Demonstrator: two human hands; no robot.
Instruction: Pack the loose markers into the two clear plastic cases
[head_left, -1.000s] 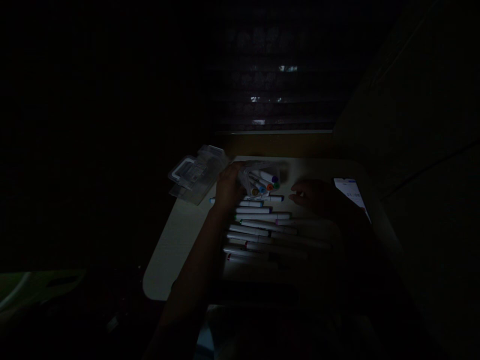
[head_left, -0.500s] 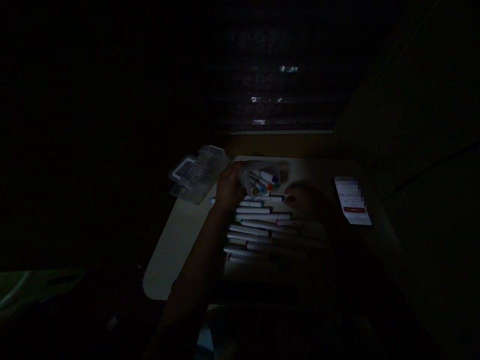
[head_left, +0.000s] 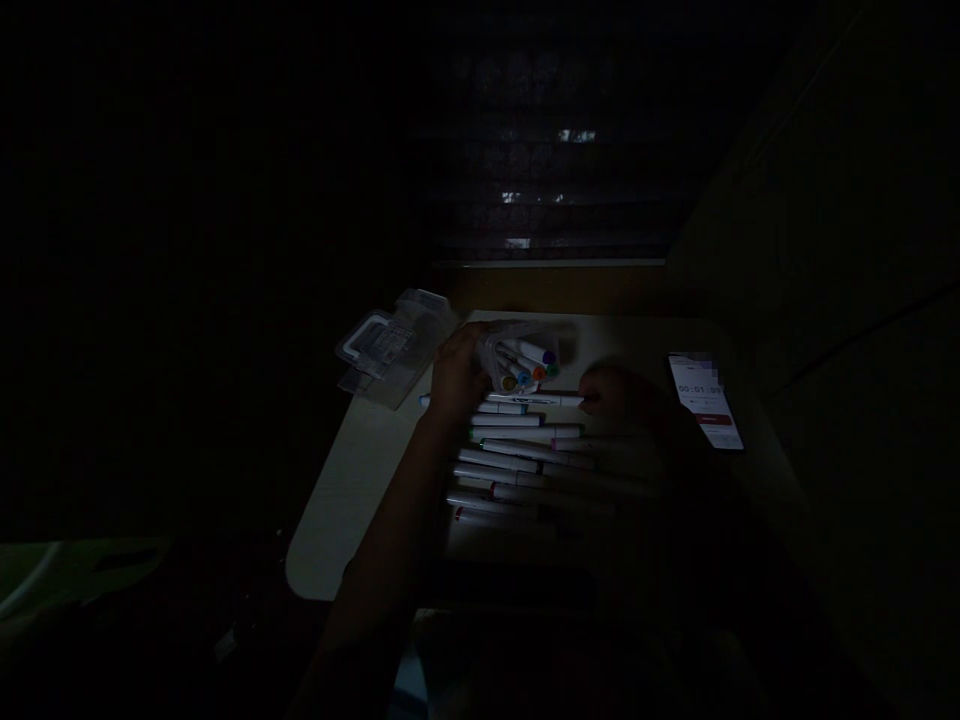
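My left hand [head_left: 456, 375] grips the left side of a clear plastic box [head_left: 491, 345], which lies tipped with its opening toward me. Inside it are several markers [head_left: 534, 351] with purple, orange, green, blue and yellowish ends. My right hand [head_left: 606, 392] pinches the right end of a white marker [head_left: 551, 399] just in front of the box. Closer to me, several white markers [head_left: 517, 449] lie in a loose row across the table, with green, blue, pink and red ends. Shadow hides part of my right hand and the markers nearest it.
A clear lid with a white handle [head_left: 367, 340] lies at the table's back left. On the right rests a phone [head_left: 705, 400] with a running timer on its screen. The pale table [head_left: 337, 500] has rounded corners; a dark curtain [head_left: 547, 170] hangs behind. The room is very dim.
My right hand has closed on the end of the white marker before the box, and that marker has shifted slightly right. My left hand and the box have hardly moved.
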